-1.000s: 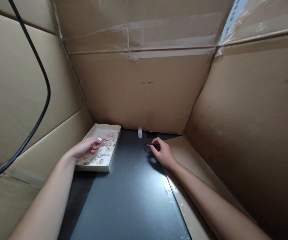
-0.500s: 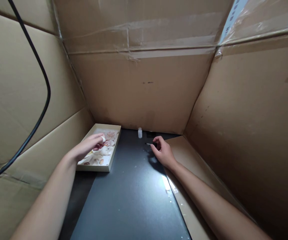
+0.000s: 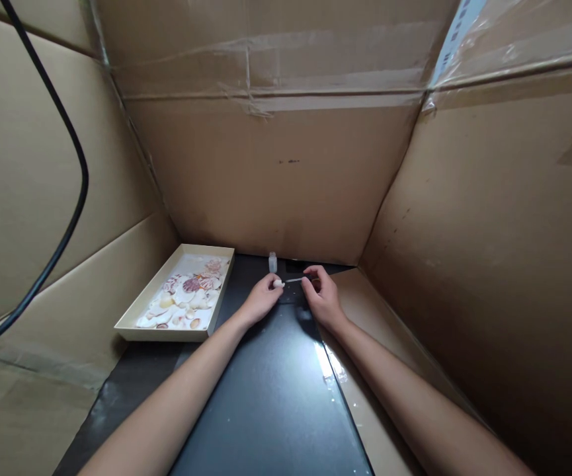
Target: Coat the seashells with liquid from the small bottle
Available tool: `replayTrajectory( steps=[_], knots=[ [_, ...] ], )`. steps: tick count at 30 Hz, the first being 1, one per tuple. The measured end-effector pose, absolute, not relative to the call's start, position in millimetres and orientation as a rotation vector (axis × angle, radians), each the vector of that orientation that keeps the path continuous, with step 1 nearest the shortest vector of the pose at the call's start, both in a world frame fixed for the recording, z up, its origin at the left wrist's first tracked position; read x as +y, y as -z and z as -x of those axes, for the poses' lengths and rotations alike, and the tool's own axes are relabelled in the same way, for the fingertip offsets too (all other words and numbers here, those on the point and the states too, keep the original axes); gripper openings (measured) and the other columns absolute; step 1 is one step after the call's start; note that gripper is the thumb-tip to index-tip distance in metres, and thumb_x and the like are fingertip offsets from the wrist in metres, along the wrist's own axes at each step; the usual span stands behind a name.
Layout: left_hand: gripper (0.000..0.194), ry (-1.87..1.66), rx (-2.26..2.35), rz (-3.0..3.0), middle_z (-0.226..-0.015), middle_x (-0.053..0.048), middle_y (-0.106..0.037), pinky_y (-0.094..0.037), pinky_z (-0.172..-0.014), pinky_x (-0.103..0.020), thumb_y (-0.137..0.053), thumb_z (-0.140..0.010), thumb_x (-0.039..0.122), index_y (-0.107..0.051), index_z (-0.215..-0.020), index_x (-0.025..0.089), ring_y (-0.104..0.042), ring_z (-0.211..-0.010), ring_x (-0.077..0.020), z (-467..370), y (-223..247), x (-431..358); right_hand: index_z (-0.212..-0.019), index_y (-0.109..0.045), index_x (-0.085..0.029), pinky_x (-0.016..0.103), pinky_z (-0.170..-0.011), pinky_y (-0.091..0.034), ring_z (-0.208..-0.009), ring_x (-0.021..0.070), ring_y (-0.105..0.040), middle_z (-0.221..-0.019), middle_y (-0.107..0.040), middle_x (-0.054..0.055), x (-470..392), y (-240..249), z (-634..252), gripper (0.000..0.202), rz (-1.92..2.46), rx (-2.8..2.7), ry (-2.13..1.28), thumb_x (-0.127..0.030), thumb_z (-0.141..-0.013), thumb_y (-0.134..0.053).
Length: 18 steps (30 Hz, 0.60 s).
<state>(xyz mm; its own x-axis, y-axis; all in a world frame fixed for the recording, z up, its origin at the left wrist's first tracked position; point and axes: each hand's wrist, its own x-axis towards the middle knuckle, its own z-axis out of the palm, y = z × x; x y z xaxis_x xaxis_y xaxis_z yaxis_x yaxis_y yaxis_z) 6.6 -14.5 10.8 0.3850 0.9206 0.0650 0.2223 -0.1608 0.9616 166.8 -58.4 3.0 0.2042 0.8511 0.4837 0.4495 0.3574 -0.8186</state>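
Over the dark table [image 3: 260,383], my left hand [image 3: 260,301] pinches a small white shell [image 3: 278,283] between thumb and fingertips. Facing it, my right hand [image 3: 324,301] is closed on a small brush [image 3: 294,279] with a thin pale stem. Its tip points left and is at or very close to the shell; I cannot tell if they touch. The brush's handle end is mostly hidden by my fingers. Just behind my left hand stands a small clear bottle [image 3: 272,263], upright and without a cap.
To the left is a shallow cream box [image 3: 166,335] with several seashells [image 3: 194,284] in it. Cardboard walls [image 3: 266,178] enclose the table at the back and sides. A cardboard flap [image 3: 365,311] lies along the right edge. A black cable [image 3: 80,152] hangs at the left.
My left hand has moved right, from above the box to the front of the bottle, carrying the white shell to the brush. My right hand has stayed nearly in place.
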Motion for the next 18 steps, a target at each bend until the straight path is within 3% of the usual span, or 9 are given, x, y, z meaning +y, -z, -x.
replayTrajectory(
  steps=[18],
  knots=[
    [0.008, -1.009, 0.951, -1.715, -0.069, 0.004, -0.04, -0.033, -0.06, -0.023, -0.049, -0.08, 0.023, -0.042, -0.082, 0.02, -0.04, -0.063, -0.0107, -6.9, 6.9, -7.2, -0.097, -0.053, -0.02, 0.024, -0.054, -0.04, -0.058, 0.0112, -0.046, -0.082, -0.055, 0.001, -56.2, -4.2, -160.2, 0.021, 1.209, -1.522, -0.388, -0.036, -0.084, -0.054]
  ],
)
